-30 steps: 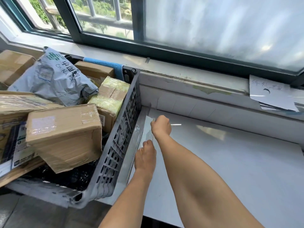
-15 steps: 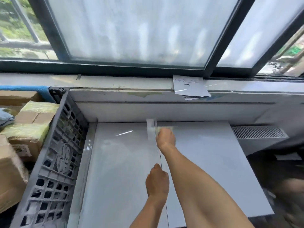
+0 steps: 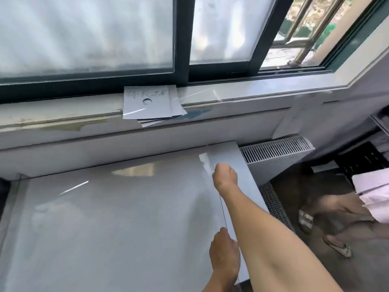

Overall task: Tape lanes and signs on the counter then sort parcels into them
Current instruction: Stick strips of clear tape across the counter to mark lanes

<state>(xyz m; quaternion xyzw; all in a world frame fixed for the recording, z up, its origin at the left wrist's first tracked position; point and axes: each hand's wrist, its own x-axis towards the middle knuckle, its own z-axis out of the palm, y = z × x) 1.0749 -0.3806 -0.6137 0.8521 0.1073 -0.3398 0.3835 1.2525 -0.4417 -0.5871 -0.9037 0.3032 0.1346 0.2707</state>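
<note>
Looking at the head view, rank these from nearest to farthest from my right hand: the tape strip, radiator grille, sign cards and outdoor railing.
1. tape strip: pinched in the right hand, over the counter.
2. radiator grille: just to the right, beside the counter's end.
3. sign cards: up and left, on the sill.
4. outdoor railing: beyond the window, top right.

Daylight is entering through the frosted window (image 3: 84, 32); the sill (image 3: 273, 86) is running above a vent (image 3: 273, 149) standing on the dark floor (image 3: 294, 190).
</note>
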